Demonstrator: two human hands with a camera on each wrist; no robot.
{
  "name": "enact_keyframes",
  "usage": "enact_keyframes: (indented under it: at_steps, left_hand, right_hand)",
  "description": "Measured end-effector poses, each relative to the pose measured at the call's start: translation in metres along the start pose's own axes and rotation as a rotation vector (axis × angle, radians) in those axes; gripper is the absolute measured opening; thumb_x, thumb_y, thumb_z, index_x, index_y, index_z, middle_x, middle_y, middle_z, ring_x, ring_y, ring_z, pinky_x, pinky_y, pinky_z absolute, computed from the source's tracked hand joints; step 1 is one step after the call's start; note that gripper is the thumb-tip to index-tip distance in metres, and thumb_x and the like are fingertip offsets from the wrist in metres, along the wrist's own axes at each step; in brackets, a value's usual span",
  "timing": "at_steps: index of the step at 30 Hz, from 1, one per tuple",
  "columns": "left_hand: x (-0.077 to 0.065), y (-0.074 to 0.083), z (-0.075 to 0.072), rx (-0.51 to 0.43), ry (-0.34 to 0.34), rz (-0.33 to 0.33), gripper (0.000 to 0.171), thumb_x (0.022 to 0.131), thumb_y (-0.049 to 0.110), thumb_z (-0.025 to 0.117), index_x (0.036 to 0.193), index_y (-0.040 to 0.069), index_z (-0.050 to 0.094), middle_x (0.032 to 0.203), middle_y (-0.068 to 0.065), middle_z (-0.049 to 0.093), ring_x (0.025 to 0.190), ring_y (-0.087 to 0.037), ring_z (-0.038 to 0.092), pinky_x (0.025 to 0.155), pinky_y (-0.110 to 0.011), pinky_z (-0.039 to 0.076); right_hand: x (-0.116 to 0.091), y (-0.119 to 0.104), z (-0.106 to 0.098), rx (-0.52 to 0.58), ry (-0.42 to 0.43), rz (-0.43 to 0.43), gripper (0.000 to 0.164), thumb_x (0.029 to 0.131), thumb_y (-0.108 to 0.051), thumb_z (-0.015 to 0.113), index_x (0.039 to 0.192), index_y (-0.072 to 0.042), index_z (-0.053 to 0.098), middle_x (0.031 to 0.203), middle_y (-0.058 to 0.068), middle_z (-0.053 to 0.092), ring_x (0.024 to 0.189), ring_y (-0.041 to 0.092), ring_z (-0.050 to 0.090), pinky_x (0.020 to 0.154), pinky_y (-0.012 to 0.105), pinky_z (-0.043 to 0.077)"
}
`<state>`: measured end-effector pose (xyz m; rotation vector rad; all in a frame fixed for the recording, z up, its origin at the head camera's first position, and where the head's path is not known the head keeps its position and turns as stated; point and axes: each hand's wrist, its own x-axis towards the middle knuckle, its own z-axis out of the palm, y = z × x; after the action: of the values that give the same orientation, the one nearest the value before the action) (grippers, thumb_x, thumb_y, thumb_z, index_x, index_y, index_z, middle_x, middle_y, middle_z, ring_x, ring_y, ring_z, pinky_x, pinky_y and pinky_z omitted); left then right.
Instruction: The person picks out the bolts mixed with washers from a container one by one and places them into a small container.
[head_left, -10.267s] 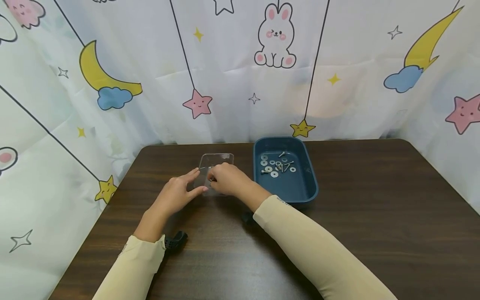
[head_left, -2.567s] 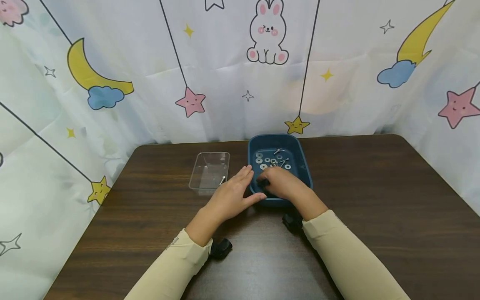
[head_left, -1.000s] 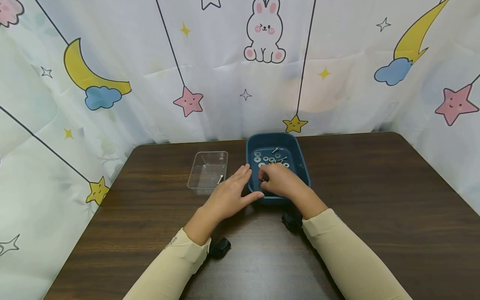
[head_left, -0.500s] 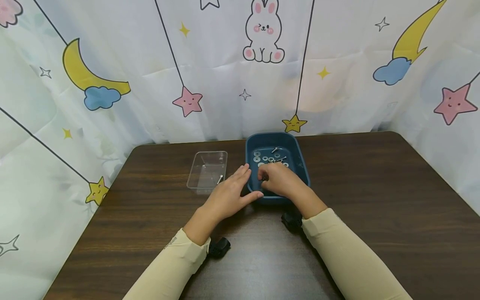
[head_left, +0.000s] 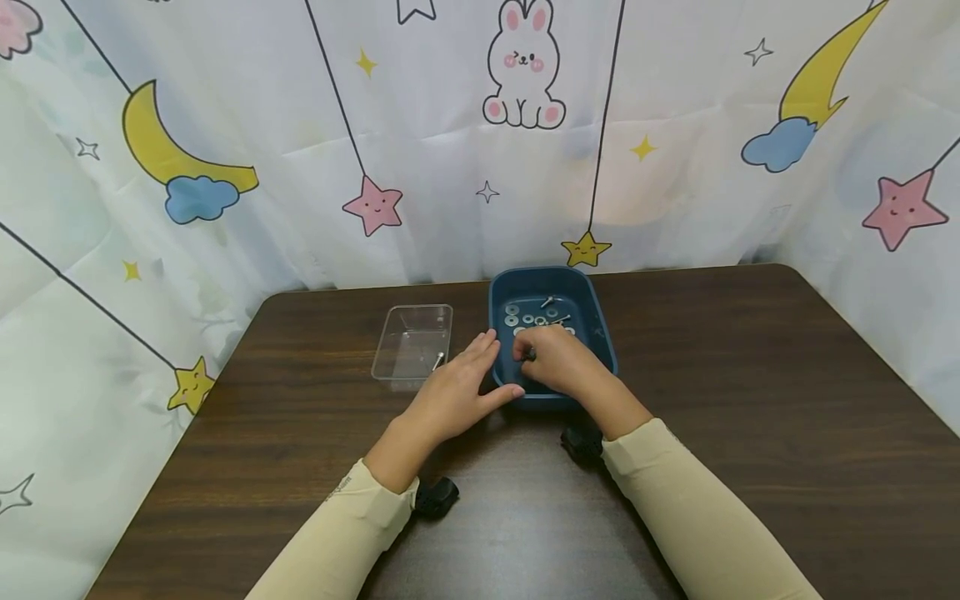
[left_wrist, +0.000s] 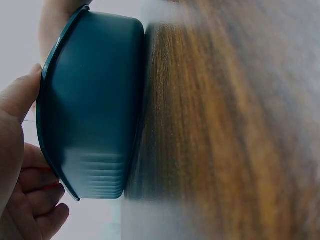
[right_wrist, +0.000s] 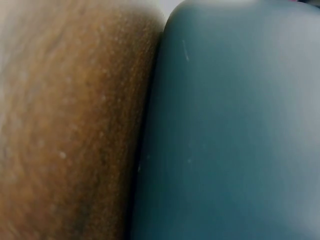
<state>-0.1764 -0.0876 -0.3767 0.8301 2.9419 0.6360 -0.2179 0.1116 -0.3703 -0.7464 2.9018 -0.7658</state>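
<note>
In the head view a blue tray (head_left: 600, 343) stands at the back of the table, holding several washers (head_left: 512, 321) and several screws (head_left: 547, 302). My left hand (head_left: 456, 390) lies along its near left side, fingers extended, with fingertips and thumb right at the rim. The left wrist view shows that hand (left_wrist: 15, 110) beside the tray's outer wall (left_wrist: 95, 100). Reaching over the near part of the tray, my right hand (head_left: 558, 358) has its fingers curled downward; I cannot tell whether they hold a small part. Only the tray's outside (right_wrist: 225, 125) fills the right wrist view, beside the tabletop.
Left of the tray is a clear plastic box (head_left: 408, 337) with a screw (head_left: 438, 360) in its near right corner. Dark wrist-worn devices (head_left: 437, 498) hang under both sleeves. A patterned curtain (head_left: 450, 150) closes off the table's back edge.
Some ten seconds ago both hands were at the clear box; since then they have moved right to the blue tray. During the last second the hands have hardly moved; the view shifts slightly.
</note>
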Motion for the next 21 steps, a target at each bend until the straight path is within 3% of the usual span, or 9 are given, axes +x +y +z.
enact_keyframes:
  at_steps: [5, 11, 14, 21]
  left_hand:
    - [-0.0005, 0.0001, 0.0001, 0.002, 0.004, 0.005, 0.084, 0.093, 0.063, 0.052, 0.152, 0.007, 0.037, 0.163, -0.003, 0.024, 0.150, -0.019, 0.024, 0.114, -0.048, 0.035]
    - [-0.0011, 0.0006, -0.0006, 0.001, 0.000, 0.000, 0.084, 0.093, 0.063, 0.052, 0.153, 0.007, 0.036, 0.163, -0.003, 0.023, 0.150, -0.020, 0.024, 0.114, -0.049, 0.035]
    - [-0.0011, 0.0007, -0.0005, 0.003, 0.004, 0.004, 0.084, 0.093, 0.063, 0.052, 0.152, 0.007, 0.036, 0.163, -0.003, 0.024, 0.150, -0.020, 0.024, 0.114, -0.049, 0.035]
    - [-0.0015, 0.0008, 0.0000, -0.007, 0.009, 0.005, 0.084, 0.092, 0.063, 0.053, 0.152, 0.007, 0.037, 0.163, -0.003, 0.025, 0.150, -0.020, 0.025, 0.113, -0.050, 0.036]
  right_hand:
    - [-0.0019, -0.0011, 0.0000, -0.008, 0.015, -0.012, 0.007, 0.088, -0.006, 0.071, 0.094, -0.010, 0.070, 0.097, 0.004, 0.073, 0.094, 0.022, 0.068, 0.096, 0.062, 0.047]
    - [-0.0023, -0.0023, -0.0009, -0.003, 0.018, 0.004, 0.021, 0.091, -0.008, 0.069, 0.112, -0.009, 0.071, 0.111, 0.007, 0.073, 0.110, 0.026, 0.067, 0.104, 0.070, 0.034]
    - [-0.0014, -0.0021, -0.0008, -0.012, 0.013, 0.013, 0.025, 0.092, -0.009, 0.068, 0.117, -0.008, 0.071, 0.116, 0.008, 0.072, 0.113, 0.026, 0.066, 0.107, 0.067, 0.033]
    - [-0.0007, -0.0019, -0.0004, -0.024, 0.011, 0.023, 0.024, 0.093, -0.012, 0.068, 0.115, -0.007, 0.074, 0.117, 0.009, 0.072, 0.115, 0.026, 0.066, 0.102, 0.051, 0.048]
